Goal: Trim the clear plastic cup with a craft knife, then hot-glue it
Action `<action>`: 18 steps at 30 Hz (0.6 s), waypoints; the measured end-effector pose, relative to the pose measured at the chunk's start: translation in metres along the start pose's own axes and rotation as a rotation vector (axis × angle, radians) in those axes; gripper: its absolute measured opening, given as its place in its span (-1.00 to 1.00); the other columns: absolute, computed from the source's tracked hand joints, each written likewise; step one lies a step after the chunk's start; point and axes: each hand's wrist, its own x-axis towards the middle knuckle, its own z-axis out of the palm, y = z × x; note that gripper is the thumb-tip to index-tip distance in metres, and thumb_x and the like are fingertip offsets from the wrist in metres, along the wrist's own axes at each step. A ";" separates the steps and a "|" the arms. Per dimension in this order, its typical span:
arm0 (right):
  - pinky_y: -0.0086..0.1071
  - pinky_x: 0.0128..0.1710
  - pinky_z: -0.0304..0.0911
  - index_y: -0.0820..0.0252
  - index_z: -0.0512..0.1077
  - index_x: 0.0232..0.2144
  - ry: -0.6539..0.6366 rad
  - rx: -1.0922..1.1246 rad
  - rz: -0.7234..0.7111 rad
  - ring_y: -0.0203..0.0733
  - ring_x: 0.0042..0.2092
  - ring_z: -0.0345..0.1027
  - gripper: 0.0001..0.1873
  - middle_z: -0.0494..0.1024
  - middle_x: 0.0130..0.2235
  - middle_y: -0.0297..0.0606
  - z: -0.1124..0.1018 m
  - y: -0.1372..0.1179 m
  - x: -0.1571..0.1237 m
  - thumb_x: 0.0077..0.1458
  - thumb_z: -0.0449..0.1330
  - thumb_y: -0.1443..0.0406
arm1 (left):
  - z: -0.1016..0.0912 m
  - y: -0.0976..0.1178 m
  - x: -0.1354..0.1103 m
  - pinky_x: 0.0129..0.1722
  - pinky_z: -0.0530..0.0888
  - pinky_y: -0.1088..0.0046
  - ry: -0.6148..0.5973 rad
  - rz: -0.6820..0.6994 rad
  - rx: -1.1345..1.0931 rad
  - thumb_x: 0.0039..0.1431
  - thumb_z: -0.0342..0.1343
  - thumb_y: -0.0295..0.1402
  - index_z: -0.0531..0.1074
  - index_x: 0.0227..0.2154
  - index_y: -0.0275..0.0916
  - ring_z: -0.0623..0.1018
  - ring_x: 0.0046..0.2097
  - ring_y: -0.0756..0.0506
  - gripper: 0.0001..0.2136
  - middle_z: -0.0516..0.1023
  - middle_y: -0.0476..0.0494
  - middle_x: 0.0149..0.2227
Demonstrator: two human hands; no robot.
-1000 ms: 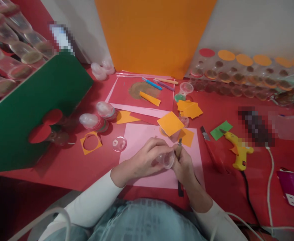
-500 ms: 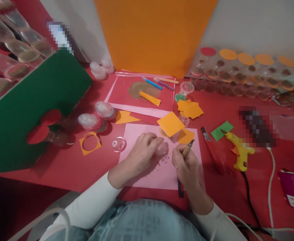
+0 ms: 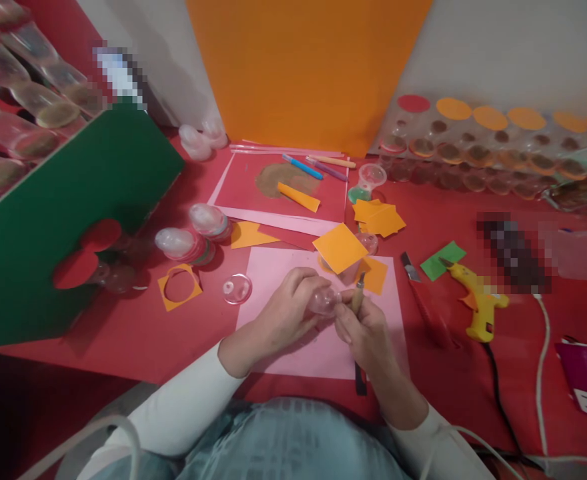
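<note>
Over the pink paper sheet [image 3: 273, 353], my left hand [image 3: 284, 303] curls around a small clear plastic cup-like piece [image 3: 324, 301]. At its right edge are the fingertips of my right hand [image 3: 371, 330], which also keeps a wooden-handled craft knife [image 3: 358, 299] between its fingers, blade pointing up. Whether the right fingertips pinch the plastic piece's rim is hard to make out. Just beyond the hands, an orange paper square [image 3: 341, 248] lies on top of a clear piece. A clear round lid [image 3: 237, 289] is left of the pink sheet.
At right lie a red utility knife [image 3: 428, 307], a yellow glue gun [image 3: 481, 300] with a black cord, and a purple case [image 3: 586, 380]. Plastic cup stacks [image 3: 181, 243] and a green board [image 3: 98, 180] are at left. An orange panel [image 3: 308, 73] stands behind.
My left hand has raised and turned the plastic piece. My right hand has come in from the right to its edge, and the craft knife now points more upright.
</note>
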 end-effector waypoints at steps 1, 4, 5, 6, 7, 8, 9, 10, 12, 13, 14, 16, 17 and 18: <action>-0.54 -0.73 -0.19 0.14 0.30 -0.45 -0.009 0.007 0.004 -0.47 -0.71 -0.12 -0.78 0.09 -0.73 -0.64 -0.001 0.000 0.000 -0.01 0.23 0.15 | 0.001 0.000 0.000 -0.12 0.50 0.29 -0.007 0.010 -0.012 0.17 0.17 -0.30 0.27 -0.05 -0.18 0.45 -0.06 -0.15 -0.68 0.36 -0.21 -0.11; -0.53 -0.72 -0.18 0.12 0.24 -0.53 -0.008 0.024 -0.005 -0.48 -0.71 -0.13 -0.73 0.10 -0.73 -0.63 -0.002 0.002 0.000 -0.02 0.25 0.15 | -0.001 -0.001 0.002 -0.11 0.50 0.30 -0.021 0.042 -0.050 0.13 0.21 -0.26 0.28 -0.09 -0.19 0.47 -0.06 -0.15 -0.67 0.42 -0.19 -0.14; -0.53 -0.72 -0.17 0.11 0.23 -0.55 -0.002 0.021 -0.011 -0.48 -0.71 -0.13 -0.72 0.10 -0.73 -0.62 -0.002 0.003 0.000 -0.03 0.25 0.15 | -0.001 -0.001 0.003 -0.11 0.50 0.30 -0.022 0.045 -0.062 0.12 0.23 -0.24 0.29 -0.11 -0.18 0.47 -0.07 -0.15 -0.66 0.44 -0.18 -0.15; -0.53 -0.72 -0.17 0.11 0.22 -0.57 0.008 0.014 -0.020 -0.48 -0.71 -0.13 -0.71 0.09 -0.74 -0.62 -0.002 0.003 0.000 -0.03 0.25 0.15 | -0.002 -0.001 0.004 -0.12 0.50 0.29 -0.017 0.044 -0.073 0.11 0.24 -0.21 0.30 -0.12 -0.19 0.48 -0.08 -0.16 -0.66 0.45 -0.17 -0.17; -0.52 -0.71 -0.17 0.11 0.23 -0.58 0.022 -0.001 -0.033 -0.47 -0.70 -0.13 -0.71 0.09 -0.73 -0.62 -0.003 0.004 0.000 -0.03 0.25 0.16 | -0.003 -0.002 0.004 -0.12 0.50 0.29 -0.007 0.040 -0.083 0.10 0.23 -0.17 0.30 -0.14 -0.19 0.49 -0.09 -0.16 -0.66 0.46 -0.17 -0.18; -0.52 -0.71 -0.15 0.11 0.23 -0.58 0.040 -0.024 -0.050 -0.46 -0.70 -0.13 -0.72 0.09 -0.73 -0.61 -0.002 0.004 0.001 -0.03 0.25 0.16 | -0.004 -0.002 0.004 -0.13 0.50 0.29 0.004 0.035 -0.092 0.10 0.23 -0.14 0.31 -0.15 -0.19 0.49 -0.09 -0.16 -0.65 0.47 -0.17 -0.19; -0.51 -0.70 -0.13 0.12 0.24 -0.60 0.062 -0.057 -0.073 -0.46 -0.69 -0.11 -0.72 0.09 -0.72 -0.60 -0.002 0.003 0.001 -0.03 0.25 0.17 | -0.004 -0.002 0.004 -0.13 0.50 0.28 0.013 0.028 -0.097 0.09 0.23 -0.12 0.32 -0.15 -0.19 0.49 -0.10 -0.16 -0.64 0.48 -0.17 -0.19; -0.50 -0.69 -0.09 0.12 0.25 -0.61 0.092 -0.100 -0.106 -0.44 -0.67 -0.09 -0.72 0.11 -0.71 -0.58 -0.002 0.002 0.001 -0.04 0.25 0.18 | -0.004 -0.002 0.004 -0.13 0.49 0.28 0.018 0.020 -0.099 0.09 0.22 -0.10 0.33 -0.15 -0.19 0.49 -0.09 -0.16 -0.63 0.49 -0.18 -0.19; -0.48 -0.64 0.01 0.13 0.26 -0.63 0.159 -0.213 -0.195 -0.41 -0.63 0.01 -0.72 0.19 -0.68 -0.53 -0.001 -0.002 0.000 -0.05 0.26 0.20 | -0.004 -0.002 0.004 -0.13 0.49 0.27 0.025 0.001 -0.101 0.07 0.23 -0.08 0.35 -0.16 -0.19 0.50 -0.10 -0.17 -0.63 0.50 -0.18 -0.19; -0.47 -0.61 0.07 0.13 0.26 -0.64 0.183 -0.271 -0.241 -0.39 -0.61 0.07 -0.72 0.24 -0.66 -0.50 -0.001 -0.003 -0.001 -0.05 0.26 0.21 | -0.004 -0.001 0.003 -0.14 0.49 0.27 0.028 -0.010 -0.107 0.07 0.23 -0.08 0.36 -0.17 -0.19 0.50 -0.10 -0.17 -0.63 0.50 -0.18 -0.19; -0.46 -0.59 0.11 0.12 0.26 -0.65 0.198 -0.321 -0.284 -0.38 -0.59 0.10 -0.72 0.27 -0.65 -0.48 -0.001 -0.004 -0.002 -0.04 0.25 0.21 | -0.004 0.000 0.003 -0.15 0.49 0.28 0.030 -0.020 -0.121 0.07 0.24 -0.08 0.37 -0.18 -0.19 0.51 -0.12 -0.16 -0.64 0.50 -0.17 -0.20; -0.46 -0.58 0.13 0.12 0.24 -0.65 0.204 -0.375 -0.347 -0.37 -0.58 0.13 -0.70 0.28 -0.64 -0.47 -0.001 -0.005 -0.004 0.01 0.21 0.20 | -0.005 0.001 0.004 -0.17 0.48 0.30 0.028 -0.053 -0.177 0.04 0.26 -0.08 0.38 -0.20 -0.19 0.52 -0.14 -0.15 -0.64 0.51 -0.16 -0.21; -0.47 -0.59 0.12 0.12 0.22 -0.64 0.200 -0.369 -0.364 -0.37 -0.59 0.11 -0.68 0.27 -0.64 -0.48 -0.001 -0.005 -0.005 0.05 0.19 0.20 | -0.006 0.002 0.004 -0.17 0.48 0.31 0.019 -0.082 -0.220 0.02 0.27 -0.08 0.38 -0.21 -0.19 0.52 -0.15 -0.15 -0.63 0.51 -0.16 -0.21; -0.48 -0.62 0.10 0.11 0.21 -0.63 0.200 -0.343 -0.370 -0.39 -0.61 0.08 -0.68 0.25 -0.64 -0.49 -0.001 -0.004 -0.005 0.09 0.16 0.18 | -0.007 0.003 0.004 -0.18 0.48 0.32 0.007 -0.123 -0.272 -0.01 0.29 -0.07 0.39 -0.21 -0.20 0.52 -0.15 -0.14 -0.61 0.51 -0.16 -0.21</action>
